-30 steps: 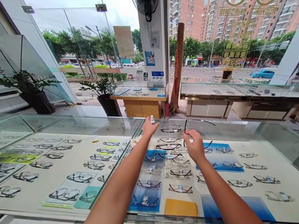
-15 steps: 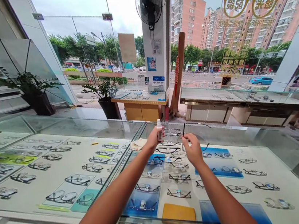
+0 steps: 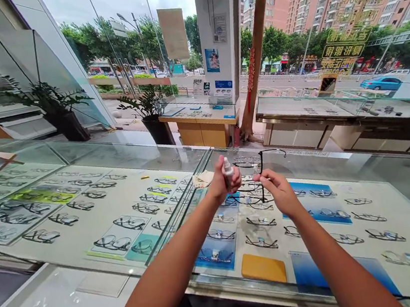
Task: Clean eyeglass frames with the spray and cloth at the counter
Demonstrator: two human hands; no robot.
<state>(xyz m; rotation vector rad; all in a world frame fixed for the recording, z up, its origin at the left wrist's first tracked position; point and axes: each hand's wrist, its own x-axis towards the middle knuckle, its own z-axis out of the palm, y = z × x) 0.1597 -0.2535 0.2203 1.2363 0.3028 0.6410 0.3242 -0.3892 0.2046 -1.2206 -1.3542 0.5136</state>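
My left hand [image 3: 225, 180] is wrapped round a small white spray bottle [image 3: 227, 167], its nozzle pointing up and the thumb beside it. Just to the right, my right hand [image 3: 279, 191] pinches a pair of dark-framed eyeglasses [image 3: 261, 160] between thumb and fingers. The eyeglasses are turned on edge, with one temple stretching to the right at the top. Their lenses are hard to make out against the frames behind. A cream cloth [image 3: 203, 178] lies on the glass counter close to my left hand.
Beneath my hands a glass showcase [image 3: 214, 279] holds rows of eyeglasses, blue panels [image 3: 343, 271] and a yellow case [image 3: 263, 267]. Another showcase with eyeglasses [image 3: 113, 241] adjoins it on the left. Beyond stand a potted plant [image 3: 158, 129], a wooden display table [image 3: 202, 133] and a leaning trunk [image 3: 256, 51].
The view has tilted down and shifted left. The bottle has turned in my left hand so its nozzle tips more toward me. The eyeglasses have turned slightly and both hands are close together.
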